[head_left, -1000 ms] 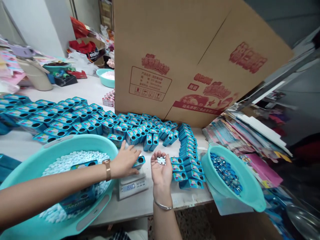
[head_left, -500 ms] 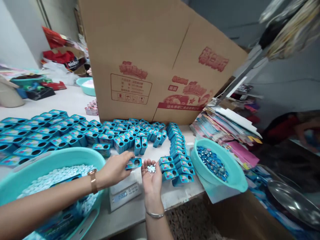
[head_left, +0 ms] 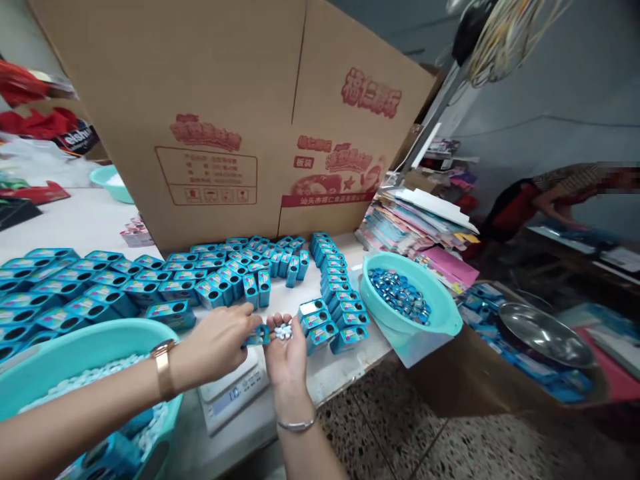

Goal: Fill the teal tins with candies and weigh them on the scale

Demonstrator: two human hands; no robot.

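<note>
My left hand [head_left: 225,340], with a watch on its wrist, grips a small blue box [head_left: 257,335] above the white digital scale [head_left: 234,393]. The box's end is close to the fingers of my right hand [head_left: 287,353]. That hand is turned palm up and cupped, holding a little heap of small white candies [head_left: 283,331]. Under my left forearm stands a turquoise basin [head_left: 170,327] of pale candies [head_left: 90,380], with several blue boxes [head_left: 113,457] lying in it. The scale's reading is too blurred to read surely.
Rows of blue boxes [head_left: 145,287] cover the table's left and middle. A large carton [head_left: 225,80] stands behind them. On the right are a turquoise basin [head_left: 450,323] of shiny blue pieces [head_left: 400,297], stacked printed sheets [head_left: 415,220] and a metal bowl [head_left: 545,333]. Another person [head_left: 565,190] bends over farther off.
The view has swung to the right, so things sit farther left. My left hand has tilted the blue box beside my right palm. The scale's display shows different digits.
</note>
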